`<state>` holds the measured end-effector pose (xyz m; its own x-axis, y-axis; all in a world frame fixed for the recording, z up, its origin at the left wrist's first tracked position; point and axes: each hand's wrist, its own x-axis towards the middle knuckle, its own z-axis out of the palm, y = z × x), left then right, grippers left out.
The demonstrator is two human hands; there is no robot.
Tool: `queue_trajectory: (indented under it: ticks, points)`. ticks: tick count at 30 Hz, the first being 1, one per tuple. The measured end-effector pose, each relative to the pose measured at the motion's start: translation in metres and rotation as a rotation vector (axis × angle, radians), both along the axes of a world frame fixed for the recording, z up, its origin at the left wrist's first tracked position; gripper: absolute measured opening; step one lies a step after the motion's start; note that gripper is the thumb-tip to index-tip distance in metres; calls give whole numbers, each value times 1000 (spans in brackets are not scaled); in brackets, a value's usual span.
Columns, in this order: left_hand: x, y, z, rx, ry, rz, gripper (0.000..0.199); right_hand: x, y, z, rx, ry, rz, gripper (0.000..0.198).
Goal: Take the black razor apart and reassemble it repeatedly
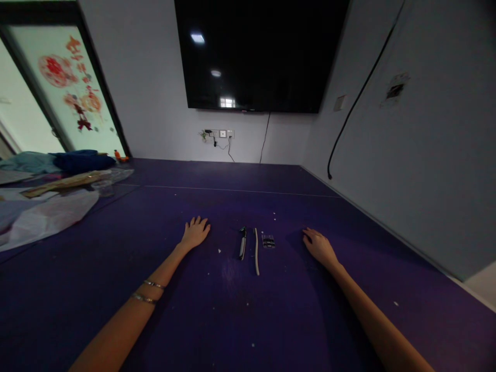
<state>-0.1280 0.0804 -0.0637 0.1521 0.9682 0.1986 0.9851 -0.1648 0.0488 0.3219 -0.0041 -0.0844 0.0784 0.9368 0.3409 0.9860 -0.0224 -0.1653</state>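
Note:
My left hand (195,234) lies flat on the purple tabletop with its fingers spread and nothing in it. On the other side, my right hand (318,244) rests on the surface, fingers loosely bent and holding nothing. Between the hands is a razor (243,245) with a black and pale grey handle, the nearest item to my left hand. Beside it lies a cream toothbrush (256,253), roughly parallel to the razor. A small clear case with dark pieces inside (268,241) sits right of the toothbrush, closest to my right hand. Neither hand touches these items.
Clear plastic sheeting (58,217), a brown cardboard strip (67,183) and blue cloth (85,161) are piled at the far left. A dark cable (360,95) hangs along the right wall. White specks dot the purple surface (174,330). A television (259,57) is mounted ahead.

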Motion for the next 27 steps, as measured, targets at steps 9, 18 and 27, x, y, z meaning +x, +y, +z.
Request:
queue_trajectory:
  ticks: [9,18,27]
  points:
    - [-1,3,-2,2,-8,5,51,-2,-2,1,12,-17,9,42]
    - [-2,4,-4,8,4,4,51,0,0,-2,28,6,25,42]
    - [0,2,-1,-15,-10,11,51,-2,-3,2,23,-3,16,42]
